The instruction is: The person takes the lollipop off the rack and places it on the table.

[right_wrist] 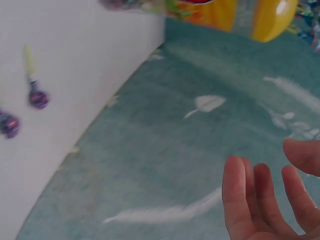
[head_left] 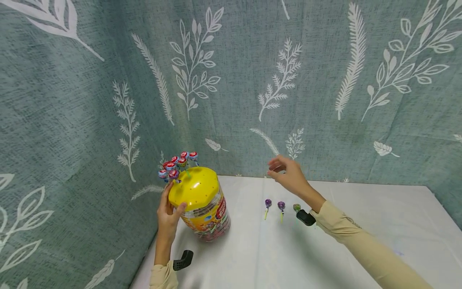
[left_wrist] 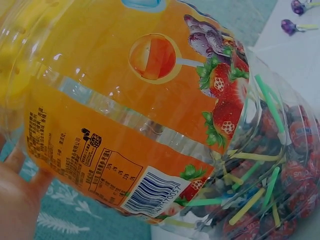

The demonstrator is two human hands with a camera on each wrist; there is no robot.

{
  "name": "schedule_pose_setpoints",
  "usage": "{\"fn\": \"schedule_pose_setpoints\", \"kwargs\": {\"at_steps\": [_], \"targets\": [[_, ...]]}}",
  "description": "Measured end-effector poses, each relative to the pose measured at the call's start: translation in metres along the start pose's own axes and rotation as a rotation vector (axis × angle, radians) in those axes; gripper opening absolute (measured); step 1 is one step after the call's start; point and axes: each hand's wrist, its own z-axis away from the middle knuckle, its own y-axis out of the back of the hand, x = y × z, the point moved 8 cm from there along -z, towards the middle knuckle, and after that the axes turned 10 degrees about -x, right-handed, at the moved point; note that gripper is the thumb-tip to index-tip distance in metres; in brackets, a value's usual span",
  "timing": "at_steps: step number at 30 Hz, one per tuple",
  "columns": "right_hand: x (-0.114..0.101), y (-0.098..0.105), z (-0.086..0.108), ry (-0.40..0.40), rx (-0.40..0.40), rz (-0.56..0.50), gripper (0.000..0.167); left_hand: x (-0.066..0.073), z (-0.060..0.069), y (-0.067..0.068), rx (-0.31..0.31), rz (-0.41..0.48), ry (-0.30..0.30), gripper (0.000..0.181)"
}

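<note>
A clear plastic jar (head_left: 207, 222) of lollipops, with an orange label and a yellow lid (head_left: 196, 188), stands on the table and leans slightly left in the head view. My left hand (head_left: 169, 212) grips it at the lid's edge, thumb at the front and fingers round the left side. Several wrapped lollipops (head_left: 174, 174) stick up from holes in the lid's left part. My right hand (head_left: 290, 174) hovers above the table's back edge, fingers loosely bent, holding nothing. Below it lie two purple lollipops (head_left: 281, 205) and a green one (head_left: 296, 207), the latter partly hidden by the wrist camera.
The white-covered table (head_left: 249, 249) runs to the right of the jar. A green cloth (head_left: 234, 80) with white leaf patterns hangs behind the table and along its left side, close to the jar and my left hand.
</note>
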Motion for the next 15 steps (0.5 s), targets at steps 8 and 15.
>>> {"fn": "schedule_pose_setpoints", "kwargs": {"at_steps": [8, 15], "targets": [[-0.04, -0.024, -0.03, 0.078, -0.044, -0.04, 0.023, -0.011, -0.003, 0.004, -0.001, -0.001, -0.002, 0.072], [-0.064, -0.052, -0.057, 0.149, -0.077, -0.05, 0.026, -0.01, -0.002, 0.002, 0.008, -0.005, 0.016, 0.072]]}}
